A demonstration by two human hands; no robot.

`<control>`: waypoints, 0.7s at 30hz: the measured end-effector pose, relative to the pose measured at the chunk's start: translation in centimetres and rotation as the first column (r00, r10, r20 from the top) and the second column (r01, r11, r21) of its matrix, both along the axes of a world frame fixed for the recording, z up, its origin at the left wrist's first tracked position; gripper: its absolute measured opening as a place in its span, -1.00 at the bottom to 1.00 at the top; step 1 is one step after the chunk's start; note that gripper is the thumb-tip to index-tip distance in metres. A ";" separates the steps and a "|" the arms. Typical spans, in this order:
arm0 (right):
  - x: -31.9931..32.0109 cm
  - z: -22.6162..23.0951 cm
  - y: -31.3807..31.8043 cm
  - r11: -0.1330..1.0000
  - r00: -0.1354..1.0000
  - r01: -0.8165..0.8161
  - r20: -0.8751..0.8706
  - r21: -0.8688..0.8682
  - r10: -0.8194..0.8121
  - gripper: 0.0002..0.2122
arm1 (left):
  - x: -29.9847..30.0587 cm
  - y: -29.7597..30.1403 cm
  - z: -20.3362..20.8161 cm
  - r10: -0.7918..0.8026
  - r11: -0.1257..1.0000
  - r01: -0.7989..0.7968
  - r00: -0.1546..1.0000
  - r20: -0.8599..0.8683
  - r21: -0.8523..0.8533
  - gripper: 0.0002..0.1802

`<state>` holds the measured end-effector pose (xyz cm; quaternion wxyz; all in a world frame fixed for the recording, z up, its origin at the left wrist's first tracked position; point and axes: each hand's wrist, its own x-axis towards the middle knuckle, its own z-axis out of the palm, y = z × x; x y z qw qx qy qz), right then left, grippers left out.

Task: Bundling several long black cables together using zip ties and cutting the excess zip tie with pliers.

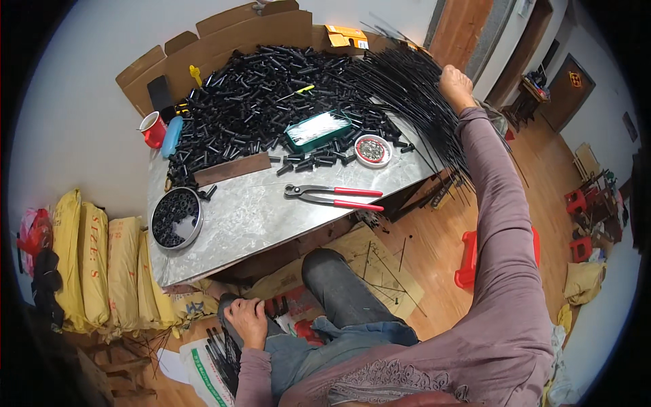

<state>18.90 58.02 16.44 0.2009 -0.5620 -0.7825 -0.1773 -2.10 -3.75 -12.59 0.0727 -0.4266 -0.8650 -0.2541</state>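
My right hand (456, 87) reaches far out to the back right, at the edge of a sheaf of long thin black rods (413, 85). Its fingers are curled in, and whatever they grip is hidden. On my left thigh lies my left hand (247, 321), flat and loose, holding nothing. A heap of short black tubes (251, 95) covers the back of the table. Pincers with red handles (333, 195) rest near the table's front edge. Beside the heap stand a green tray of white sticks (317, 130) and a small round dish of metal bits (372, 150).
A round tin of black tubes (176, 217) stands at the left on the grey table (230, 227), near a red mug (153, 129). Cardboard (261, 34) walls the back. Yellow sacks (95, 261) line the left wall; a red plastic stool (468, 261) is under my right arm.
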 end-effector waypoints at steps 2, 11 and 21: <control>-0.3 1.0 -0.5 0.997 0.998 -0.008 -0.059 0.081 0.013 -0.79 | -0.1 -0.5 -0.2 0.003 1.000 -0.003 1.000 -0.003 0.003 -0.88; -1.0 5.5 -3.6 0.993 0.996 -0.064 -0.061 0.097 0.070 -0.70 | 0.4 -1.2 -0.5 -0.010 0.999 0.010 1.000 -0.013 0.052 -0.87; -5.0 8.6 -7.2 0.805 0.457 -0.589 -0.852 -0.074 0.256 -0.67 | 0.7 -1.0 1.4 -0.092 0.988 0.034 0.912 0.400 0.149 -0.81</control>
